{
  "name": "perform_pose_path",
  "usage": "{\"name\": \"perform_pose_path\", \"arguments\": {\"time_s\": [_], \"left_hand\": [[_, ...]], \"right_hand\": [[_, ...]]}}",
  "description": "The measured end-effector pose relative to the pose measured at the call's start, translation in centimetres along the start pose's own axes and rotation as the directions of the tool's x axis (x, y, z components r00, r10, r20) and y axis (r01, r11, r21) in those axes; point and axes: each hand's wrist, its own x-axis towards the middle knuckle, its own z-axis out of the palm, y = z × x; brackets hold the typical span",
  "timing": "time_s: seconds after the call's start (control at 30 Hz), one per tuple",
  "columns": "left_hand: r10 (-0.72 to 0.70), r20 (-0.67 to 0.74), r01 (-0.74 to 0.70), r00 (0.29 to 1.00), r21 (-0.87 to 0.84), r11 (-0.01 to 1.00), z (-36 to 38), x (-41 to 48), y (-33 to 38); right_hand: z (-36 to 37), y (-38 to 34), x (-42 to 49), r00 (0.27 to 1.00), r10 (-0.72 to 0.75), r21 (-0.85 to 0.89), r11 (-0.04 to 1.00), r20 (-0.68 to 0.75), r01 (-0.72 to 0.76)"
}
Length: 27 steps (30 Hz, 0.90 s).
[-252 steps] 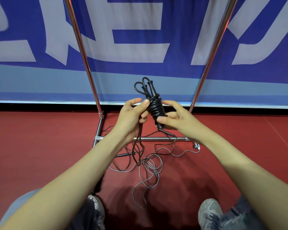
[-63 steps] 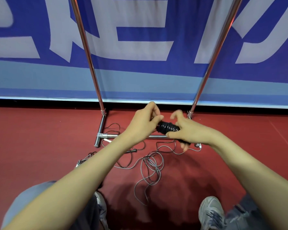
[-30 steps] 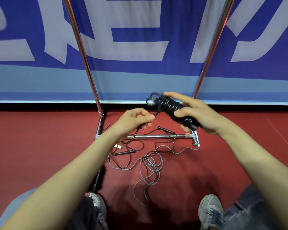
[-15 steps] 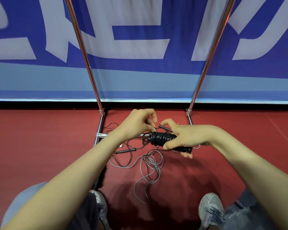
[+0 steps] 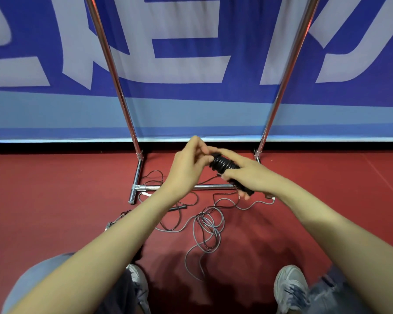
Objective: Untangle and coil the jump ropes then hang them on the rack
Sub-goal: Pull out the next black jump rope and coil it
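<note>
Coiled black jump rope [image 5: 224, 165] held in the air, low, in front of the rack [image 5: 114, 64] and between its two uprights; long axis slants from upper left down to lower right. Right hand [image 5: 247, 175] wraps over the lower end, fingers curled round it, a handle tip showing below. Left hand [image 5: 188, 164] meets the upper end, fingertips pinching there, probably tucking the tail. Hanging rail out of view above; nothing blocks the way up. Grey jump rope [image 5: 208, 225] lies tangled on the red floor [image 5: 55, 200] beneath, a thin black cord [image 5: 175, 207] beside it, crossing the base bar [image 5: 204, 187].
</note>
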Motion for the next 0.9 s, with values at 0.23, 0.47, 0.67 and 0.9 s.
{"name": "perform_pose_path", "arguments": {"time_s": [0.23,0.47,0.67,0.9], "left_hand": [[-0.197,-0.189,0.138,0.962,-0.283,0.949,-0.5,0.0,0.4],[-0.084,-0.263,0.044,0.961,-0.154,0.987,-0.3,-0.2,0.2],[-0.146,-0.208,0.103,0.967,-0.203,0.974,0.5,-0.4,0.1],[-0.284,-0.018,0.182,0.959,-0.728,0.661,0.7,-0.2,2.3]], "right_hand": [[0.3,-0.1,-0.5,0.954,-0.186,-0.058,0.982,-0.236,0.177],[0.2,0.0,-0.5,0.866,-0.359,-0.356,0.905,-0.348,0.233],[1.4,0.2,-0.1,0.798,-0.443,-0.451,0.858,-0.408,0.246],[3.0,0.0,0.8,0.741,-0.495,-0.285,0.868,-0.454,0.406]]}}
